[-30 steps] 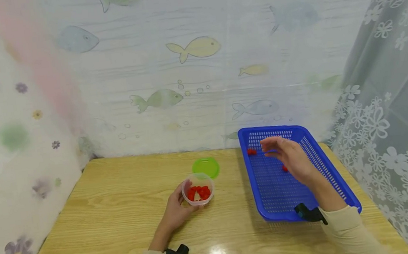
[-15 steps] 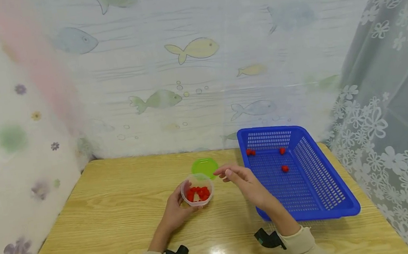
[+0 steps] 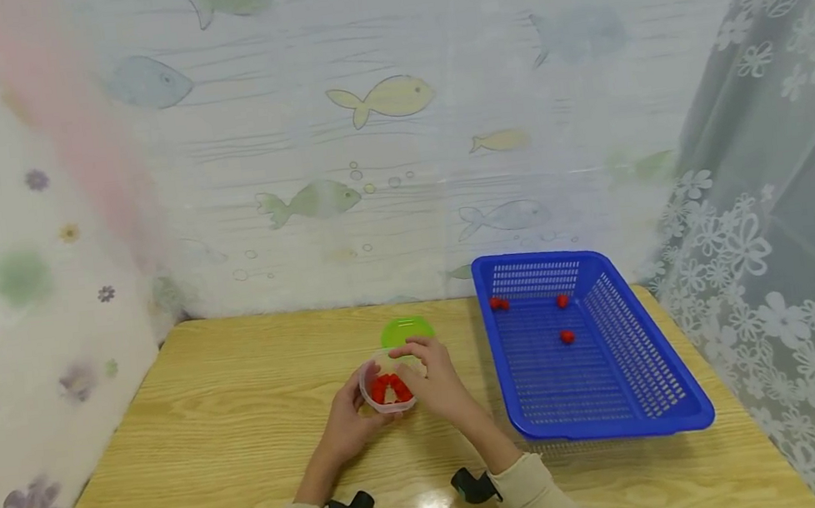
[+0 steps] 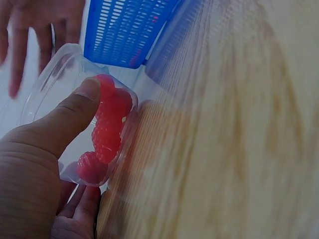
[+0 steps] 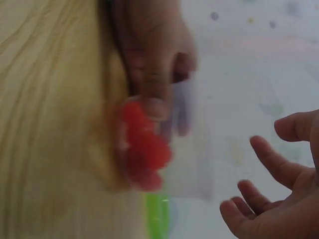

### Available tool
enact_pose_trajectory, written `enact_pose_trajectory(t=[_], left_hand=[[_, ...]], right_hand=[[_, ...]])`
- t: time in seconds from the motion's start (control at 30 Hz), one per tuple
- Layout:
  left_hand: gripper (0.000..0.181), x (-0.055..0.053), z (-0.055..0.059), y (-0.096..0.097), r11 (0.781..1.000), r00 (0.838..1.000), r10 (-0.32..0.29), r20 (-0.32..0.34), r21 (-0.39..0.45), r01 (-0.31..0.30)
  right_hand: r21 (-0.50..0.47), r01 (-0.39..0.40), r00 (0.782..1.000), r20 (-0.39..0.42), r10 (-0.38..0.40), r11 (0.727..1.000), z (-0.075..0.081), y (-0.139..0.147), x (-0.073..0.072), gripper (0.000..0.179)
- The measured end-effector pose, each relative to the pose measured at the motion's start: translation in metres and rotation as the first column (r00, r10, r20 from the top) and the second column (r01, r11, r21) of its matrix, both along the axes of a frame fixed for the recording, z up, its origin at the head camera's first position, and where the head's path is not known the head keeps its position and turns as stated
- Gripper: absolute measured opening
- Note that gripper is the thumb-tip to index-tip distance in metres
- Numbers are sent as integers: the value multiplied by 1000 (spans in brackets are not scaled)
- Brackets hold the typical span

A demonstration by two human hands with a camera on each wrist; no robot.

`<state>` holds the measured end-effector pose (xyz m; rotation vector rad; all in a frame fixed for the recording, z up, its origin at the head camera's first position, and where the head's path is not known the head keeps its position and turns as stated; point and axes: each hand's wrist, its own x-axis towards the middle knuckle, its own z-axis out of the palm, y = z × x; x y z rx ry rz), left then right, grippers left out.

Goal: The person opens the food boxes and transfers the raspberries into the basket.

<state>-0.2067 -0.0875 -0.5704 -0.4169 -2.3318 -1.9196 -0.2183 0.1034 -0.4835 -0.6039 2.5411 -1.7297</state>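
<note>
Just below the frame's centre, the left hand point(image 3: 346, 425) grips a clear tub point(image 3: 388, 366) of red berries point(image 3: 380, 390); the right hand point(image 3: 434, 377), fingers spread, hovers near its opening. Blue basket point(image 3: 601, 432), lower right.

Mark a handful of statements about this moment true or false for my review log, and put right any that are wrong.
1. The left-hand grip holds the clear tub. True.
2. The tub is capped. False: it is open, and the green lid lies behind it on the wooden table.
3. Red raspberry-shaped pieces sit in the tub. True.
4. The basket stands to the person's left of the tub. False: the blue basket is to the right.
5. More red pieces lie in the basket. True.
6. The right-hand grip pinches a red piece. False: its fingers are apart and it holds nothing.
</note>
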Motion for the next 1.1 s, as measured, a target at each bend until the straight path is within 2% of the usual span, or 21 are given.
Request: enact_pose_trajectory(t=[0.17, 0.33, 0.53, 0.7, 0.93, 1.0, 1.1], left_hand=[[90, 0, -2, 1, 1000, 1000, 3, -13, -16, -4], [93, 1, -3, 1, 1000, 1000, -1, 19, -6, 1], [93, 3, -1, -1, 1000, 1000, -2, 17, -2, 2], [93, 3, -1, -3, 1000, 1000, -2, 6, -1, 2], [92, 3, -3, -5, 1000, 1000, -1, -6, -11, 1], [93, 3, -1, -4, 1000, 1000, 3, 7, -12, -2], [94, 3, 0, -4, 1000, 1000, 2, 23, -15, -2]], right_hand=[[77, 44, 999, 6, -45, 996, -25, -13, -10, 28], [118, 12, 1000, 24, -15, 993, -39, -18, -15, 31], [200, -19, 999, 43, 11, 980, -35, -22, -20, 27], [306, -38, 999, 18, 34, 951, -27, -27, -25, 21], [461, -12, 1000, 13, 7, 887, -22, -33, -31, 18], [487, -13, 1000, 10, 9, 873, -21, -33, -33, 18], [496, -22, 1000, 3, 23, 868, -21, -33, -36, 18]])
